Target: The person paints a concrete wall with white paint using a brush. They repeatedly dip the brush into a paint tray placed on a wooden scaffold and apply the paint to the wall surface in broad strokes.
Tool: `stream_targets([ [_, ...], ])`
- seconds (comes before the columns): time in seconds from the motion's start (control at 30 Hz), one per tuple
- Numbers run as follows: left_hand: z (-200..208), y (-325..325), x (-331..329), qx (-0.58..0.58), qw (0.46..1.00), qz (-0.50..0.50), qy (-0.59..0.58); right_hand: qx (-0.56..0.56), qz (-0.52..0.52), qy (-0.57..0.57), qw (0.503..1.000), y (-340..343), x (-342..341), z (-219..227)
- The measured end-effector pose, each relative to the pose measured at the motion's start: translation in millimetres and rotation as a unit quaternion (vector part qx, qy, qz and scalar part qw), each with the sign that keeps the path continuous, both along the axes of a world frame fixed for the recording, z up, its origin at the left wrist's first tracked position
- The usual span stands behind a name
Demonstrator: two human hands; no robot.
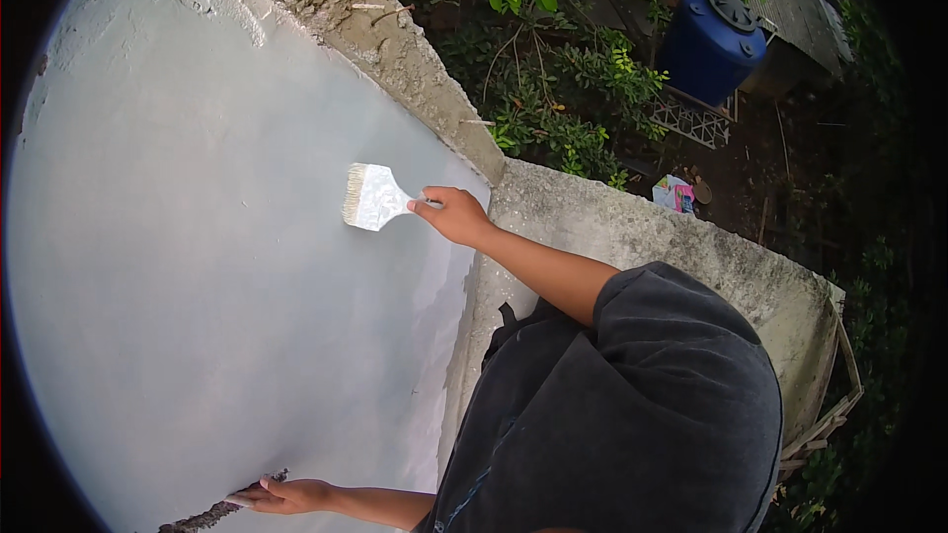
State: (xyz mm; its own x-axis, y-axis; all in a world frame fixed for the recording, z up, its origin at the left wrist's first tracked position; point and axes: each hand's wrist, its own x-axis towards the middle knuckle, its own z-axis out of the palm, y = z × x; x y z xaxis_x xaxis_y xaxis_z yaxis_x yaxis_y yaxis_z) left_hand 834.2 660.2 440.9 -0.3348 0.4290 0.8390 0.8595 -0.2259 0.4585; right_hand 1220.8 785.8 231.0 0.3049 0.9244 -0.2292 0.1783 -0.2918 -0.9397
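Head view shows a lidded blue tank (pixel 713 47), contents hidden, a printed packet (pixel 674 193) too small to read, and a white, pale-bristled brush (pixel 378 199) over the pale wall (pixel 188 266), its handle gripped by the right hand (pixel 457 215), while the loosely extended left hand (pixel 286 496) meets a dark rough strip (pixel 202 518), grip unclear.

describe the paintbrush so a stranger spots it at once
Find the large pale-grey surface. Toward its right edge, the right hand grips a wide paintbrush. Its white, flared body and cream bristles set it apart from surface and hand.
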Motion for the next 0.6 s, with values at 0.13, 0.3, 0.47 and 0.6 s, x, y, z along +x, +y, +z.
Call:
stream_targets([
  [0.13,0,2,0,-0.002,1.000,0.000,-0.004,0.111,-0.015,0.032,0.993,11,-5,-8],
  [0.3,0,5,1,0.018,1.000,0.002,-0.015,-0.089,0.068,-0.021,0.994,2,0,-54],
  [0.47,-1,4,-5,0.021,1.000,0.007,-0.003,-0.113,0.037,-0.061,0.991,3,19,-56],
  [0.6,-1,13,-3,0.025,1.000,-0.016,-0.010,-0.058,-0.011,-0.056,0.997,30,42,19],
])
